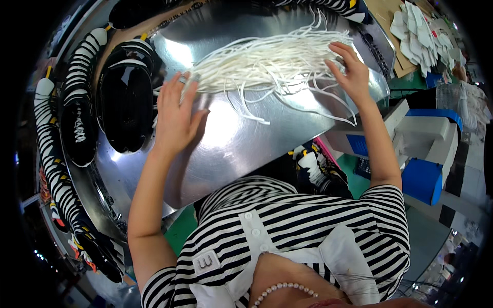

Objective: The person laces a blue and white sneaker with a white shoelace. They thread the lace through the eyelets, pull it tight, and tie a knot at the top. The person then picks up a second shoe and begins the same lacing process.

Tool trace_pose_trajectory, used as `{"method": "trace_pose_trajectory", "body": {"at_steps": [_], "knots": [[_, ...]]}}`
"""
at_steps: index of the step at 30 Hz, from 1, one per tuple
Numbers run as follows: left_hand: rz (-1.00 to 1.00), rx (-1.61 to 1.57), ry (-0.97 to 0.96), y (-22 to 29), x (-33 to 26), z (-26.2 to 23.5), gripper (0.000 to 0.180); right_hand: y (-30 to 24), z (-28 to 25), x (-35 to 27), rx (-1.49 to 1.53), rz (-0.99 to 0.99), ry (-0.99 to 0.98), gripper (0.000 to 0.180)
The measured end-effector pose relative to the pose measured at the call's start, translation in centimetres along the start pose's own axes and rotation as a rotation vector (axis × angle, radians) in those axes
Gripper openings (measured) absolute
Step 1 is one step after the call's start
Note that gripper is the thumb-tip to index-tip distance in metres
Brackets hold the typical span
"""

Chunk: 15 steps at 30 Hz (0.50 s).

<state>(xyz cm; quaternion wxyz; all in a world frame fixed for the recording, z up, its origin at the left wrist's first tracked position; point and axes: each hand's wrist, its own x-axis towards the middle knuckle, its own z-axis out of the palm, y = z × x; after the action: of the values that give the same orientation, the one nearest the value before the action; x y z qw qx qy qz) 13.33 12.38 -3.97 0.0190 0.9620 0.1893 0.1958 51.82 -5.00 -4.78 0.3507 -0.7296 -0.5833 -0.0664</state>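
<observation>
A loose bundle of white shoelaces (267, 61) stretches across the shiny metal table (221, 164), with several lace ends straggling toward me. My left hand (177, 113) lies at the bundle's left end, its fingers stretched out and the thumb apart, the fingertips touching the laces. At the right end, my right hand (350, 72) has its fingers spread and slightly bent, resting against the edge of the bundle. Neither hand grips a lace that I can see. The underside of the bundle is hidden.
Black-and-white shoe uppers (51, 128) stand nested in long rows left of the table. A glossy black shoe-shaped piece (126, 102) lies by my left hand. White cut pieces (413, 38) pile at the far right; a white-and-blue machine (426, 133) stands by my right arm.
</observation>
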Motion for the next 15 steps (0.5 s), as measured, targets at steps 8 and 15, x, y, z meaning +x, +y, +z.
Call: {"method": "trace_pose_trajectory", "body": {"at_steps": [8,15], "knots": [[0.259,-0.361,-0.137,7.0,0.6,3.4,0.028,-6.7,-2.5,-10.2,-0.185,0.15,-0.392,0.02],[-0.025,0.067,0.069,-1.4,-1.5,-0.8,0.029,-8.2,-2.5,-10.3,0.136,0.356,-0.382,0.015]]}}
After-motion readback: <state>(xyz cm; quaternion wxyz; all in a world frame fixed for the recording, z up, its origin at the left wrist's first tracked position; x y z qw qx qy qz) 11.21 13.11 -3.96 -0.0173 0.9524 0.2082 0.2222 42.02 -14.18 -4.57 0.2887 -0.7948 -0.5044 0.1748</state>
